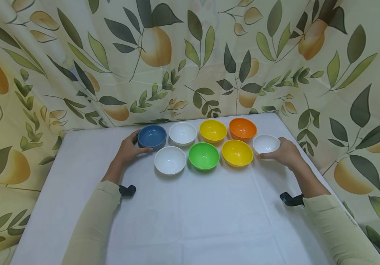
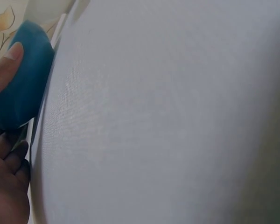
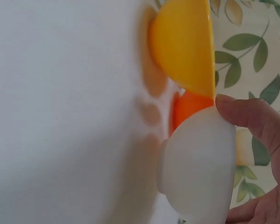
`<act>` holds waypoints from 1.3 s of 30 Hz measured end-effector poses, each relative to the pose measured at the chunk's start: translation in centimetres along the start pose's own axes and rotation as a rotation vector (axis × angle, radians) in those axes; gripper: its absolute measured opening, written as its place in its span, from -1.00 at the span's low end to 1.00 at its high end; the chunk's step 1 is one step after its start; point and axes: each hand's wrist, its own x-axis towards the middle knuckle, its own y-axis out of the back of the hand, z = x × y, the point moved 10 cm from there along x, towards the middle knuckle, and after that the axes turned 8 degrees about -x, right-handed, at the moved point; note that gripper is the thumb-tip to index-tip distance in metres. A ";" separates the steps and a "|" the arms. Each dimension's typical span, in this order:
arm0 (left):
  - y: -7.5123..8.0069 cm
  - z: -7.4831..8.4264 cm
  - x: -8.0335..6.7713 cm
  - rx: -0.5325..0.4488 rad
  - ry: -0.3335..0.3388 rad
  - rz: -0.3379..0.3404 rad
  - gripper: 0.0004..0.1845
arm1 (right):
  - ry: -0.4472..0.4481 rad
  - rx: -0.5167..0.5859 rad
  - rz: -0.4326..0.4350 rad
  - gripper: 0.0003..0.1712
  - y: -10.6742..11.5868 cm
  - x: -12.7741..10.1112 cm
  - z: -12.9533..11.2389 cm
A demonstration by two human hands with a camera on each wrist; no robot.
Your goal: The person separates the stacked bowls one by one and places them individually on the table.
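My left hand (image 1: 129,150) grips a blue bowl (image 1: 152,137) at the left end of the back row. Its thumb lies on the bowl's outer side, while the fingers curl behind, partly hidden. In the left wrist view the blue bowl (image 2: 25,77) shows between thumb and fingers. At the right end, my right hand (image 1: 286,151) holds a small white bowl (image 1: 266,143) by its side. The right wrist view shows the thumb at the rim of that white bowl (image 3: 200,163), beside a yellow bowl (image 3: 186,44) and an orange bowl (image 3: 191,108).
Between the hands, a white bowl (image 1: 183,133), a yellow bowl (image 1: 213,131) and an orange bowl (image 1: 242,128) stand behind a white bowl (image 1: 170,160), a green bowl (image 1: 204,156) and a yellow bowl (image 1: 237,152). White cloth covers the table (image 1: 190,213); a patterned curtain (image 1: 163,84) hangs behind.
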 end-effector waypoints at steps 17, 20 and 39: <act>0.2 0.3 -0.1 -0.010 0.001 0.003 0.09 | -0.004 -0.001 0.020 0.34 -1.1 0.1 1.4; 0.2 0.3 -0.2 -0.010 0.001 0.001 0.09 | -0.010 0.002 0.016 0.35 -1.2 0.1 1.5; 0.4 -0.1 -0.5 -0.002 0.019 0.009 0.10 | -0.006 -0.006 0.028 0.44 -1.5 0.1 1.5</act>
